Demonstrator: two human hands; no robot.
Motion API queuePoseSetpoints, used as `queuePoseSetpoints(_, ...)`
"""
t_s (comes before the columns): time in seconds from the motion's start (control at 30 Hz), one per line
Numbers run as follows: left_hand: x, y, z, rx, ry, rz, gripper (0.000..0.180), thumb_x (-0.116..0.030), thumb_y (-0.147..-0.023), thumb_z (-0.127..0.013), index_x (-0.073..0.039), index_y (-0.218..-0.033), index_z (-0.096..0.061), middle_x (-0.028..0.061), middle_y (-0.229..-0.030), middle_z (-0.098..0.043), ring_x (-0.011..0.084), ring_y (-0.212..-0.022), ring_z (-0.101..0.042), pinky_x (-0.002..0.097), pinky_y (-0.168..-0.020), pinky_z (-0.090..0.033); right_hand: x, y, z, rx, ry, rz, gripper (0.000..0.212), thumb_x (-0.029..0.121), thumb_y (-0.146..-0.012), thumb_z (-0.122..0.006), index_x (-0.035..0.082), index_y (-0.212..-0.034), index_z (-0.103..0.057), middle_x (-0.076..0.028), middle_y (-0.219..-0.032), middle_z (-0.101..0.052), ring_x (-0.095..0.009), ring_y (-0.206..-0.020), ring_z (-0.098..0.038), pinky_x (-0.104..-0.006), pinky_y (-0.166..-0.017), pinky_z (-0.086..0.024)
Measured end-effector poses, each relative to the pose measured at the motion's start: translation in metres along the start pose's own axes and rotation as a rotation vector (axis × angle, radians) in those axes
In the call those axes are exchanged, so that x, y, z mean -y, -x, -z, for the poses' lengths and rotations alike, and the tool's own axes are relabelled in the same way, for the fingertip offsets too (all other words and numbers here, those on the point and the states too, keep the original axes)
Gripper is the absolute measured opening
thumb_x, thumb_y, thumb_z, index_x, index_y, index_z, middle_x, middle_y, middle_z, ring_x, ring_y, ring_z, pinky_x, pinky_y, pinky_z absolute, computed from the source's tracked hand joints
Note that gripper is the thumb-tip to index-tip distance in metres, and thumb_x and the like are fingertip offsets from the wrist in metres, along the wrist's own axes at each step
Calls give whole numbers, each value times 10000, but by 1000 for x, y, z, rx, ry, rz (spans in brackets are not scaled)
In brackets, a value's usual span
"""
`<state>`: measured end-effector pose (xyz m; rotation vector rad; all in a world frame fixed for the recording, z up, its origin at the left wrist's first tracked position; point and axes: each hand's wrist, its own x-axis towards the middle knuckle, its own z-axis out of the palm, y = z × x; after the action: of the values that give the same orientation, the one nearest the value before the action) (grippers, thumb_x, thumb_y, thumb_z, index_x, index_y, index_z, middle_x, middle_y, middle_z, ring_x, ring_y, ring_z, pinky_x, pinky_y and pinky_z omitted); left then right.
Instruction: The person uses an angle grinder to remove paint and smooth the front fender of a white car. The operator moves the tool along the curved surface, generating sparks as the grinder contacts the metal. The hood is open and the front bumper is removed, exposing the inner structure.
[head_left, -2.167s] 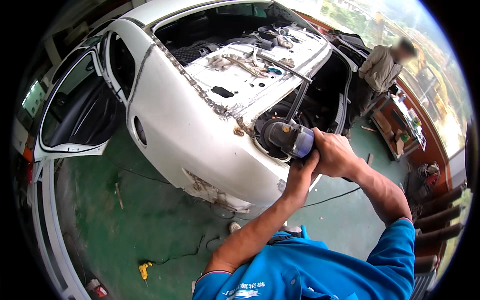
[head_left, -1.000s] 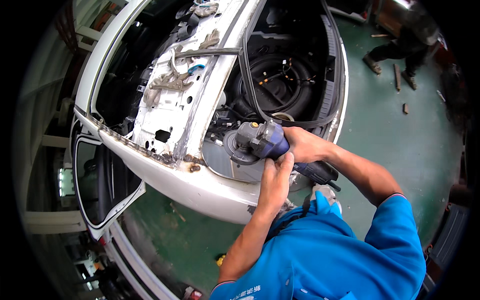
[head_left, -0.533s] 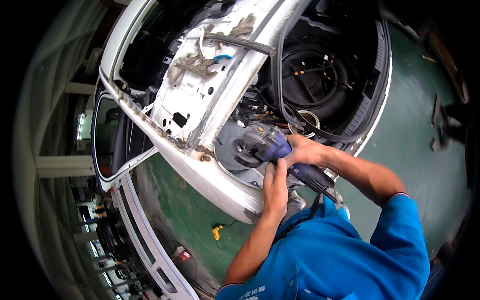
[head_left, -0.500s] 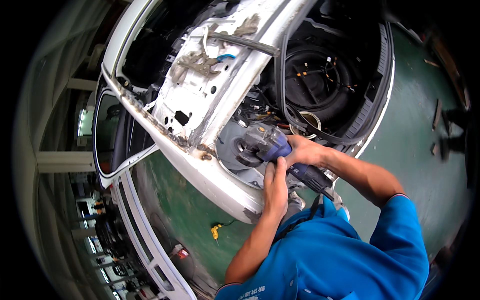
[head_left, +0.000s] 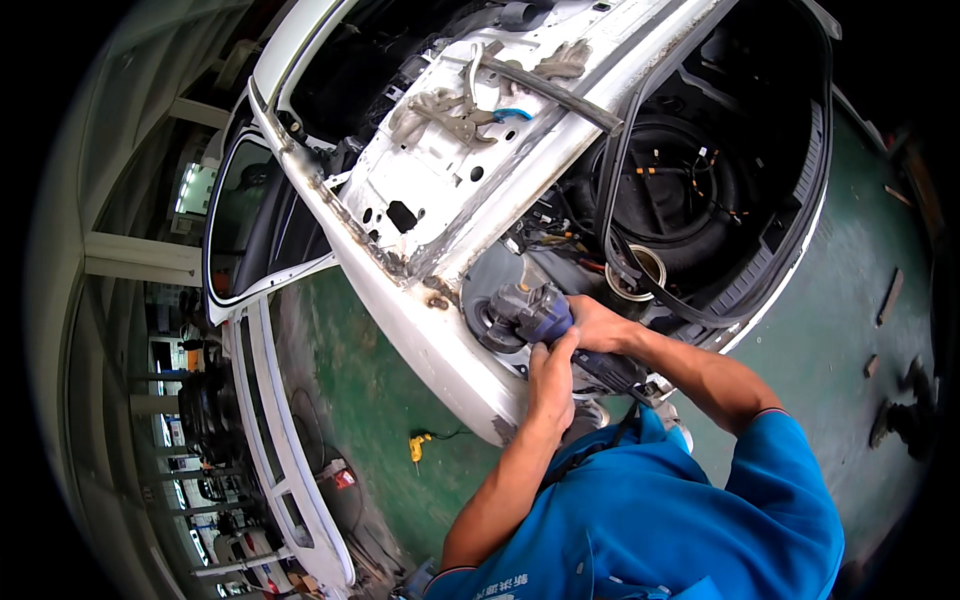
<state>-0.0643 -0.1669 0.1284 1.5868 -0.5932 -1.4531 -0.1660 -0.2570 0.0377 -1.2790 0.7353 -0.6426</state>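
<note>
Both hands are on a blue and grey angle grinder [head_left: 541, 313]. My right hand [head_left: 602, 325] is wrapped round its body from the right. My left hand [head_left: 553, 382] is closed against its near side; that hand's fingertips are partly hidden. The grinder's round disc end [head_left: 488, 325] points left, over the grey metal recess at the rear corner of a white car body [head_left: 440, 345]. I cannot tell whether the disc touches metal. Bare, burnt-looking spots mark the seam by the corner.
On the white panel lie a metal bar [head_left: 555, 94], locking pliers [head_left: 468, 124] and grey gloves [head_left: 565, 62]. A tin [head_left: 645, 272] stands beside the loose black rubber seal [head_left: 606, 200] of the boot. A yellow drill [head_left: 416, 448] with a cord rests on the green floor.
The view has shifted, so the car body appears farther right and higher or lower in parts. Both hands still hold the grinder, its disc end still over the recess.
</note>
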Motion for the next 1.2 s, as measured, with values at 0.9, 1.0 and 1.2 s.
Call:
queuePoseSetpoints(0.9,42,-25,11,-213,-341,-136,627,-443,-980,-658,82,-1288,-508,195,-1166,-622,253,-1080,-607,386,-946,-483,14,4,-10,43,22,-50,355,188,-822,-755,15,-1123,-682,-20,-1003,-705,-94,-916,-565,-317,-864,-512)
queuePoseSetpoints(1.0,13,-15,-3,-206,-352,-190,642,-437,-975,-658,95,-1310,-527,223,-1219,-625,261,-1117,-603,402,-970,-483,14,0,1,45,-13,41,404,198,-781,-759,16,-1134,-683,-50,-1045,-716,-115,-956,-600,-325,-896,-514)
queuePoseSetpoints(1.2,13,-7,12,-54,-212,-66,503,-330,-997,-661,71,-1288,-576,124,-1169,-652,187,-1058,-603,341,-914,-493,-1,3,-3,30,-2,89,503,282,-790,-776,-2,-1189,-665,-91,-1086,-721,-158,-1010,-608,-361,-963,-496)
